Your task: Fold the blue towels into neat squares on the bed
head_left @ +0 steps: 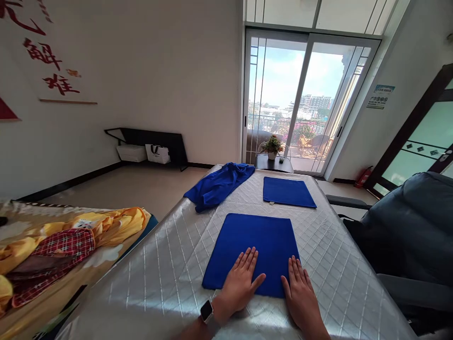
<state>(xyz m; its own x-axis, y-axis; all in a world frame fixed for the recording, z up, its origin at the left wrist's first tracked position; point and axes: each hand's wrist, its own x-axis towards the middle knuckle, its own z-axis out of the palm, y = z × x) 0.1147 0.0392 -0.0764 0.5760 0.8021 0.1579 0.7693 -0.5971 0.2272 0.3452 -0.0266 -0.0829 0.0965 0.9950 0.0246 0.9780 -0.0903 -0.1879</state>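
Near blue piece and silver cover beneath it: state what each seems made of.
The near blue piece looks like matte fabric, woven or knit: even colour, no shine. The silver cover seems a glossy coated fabric or plastic sheet, which I can't settle; it shows bright reflections and diamond-patterned lines.

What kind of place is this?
Probably a lived-in room, likely a home: a sliding glass door opens onto a balcony with a wicker chair, a calligraphy scroll hangs on the wall, and yellow bedding or clothing lies at the left.
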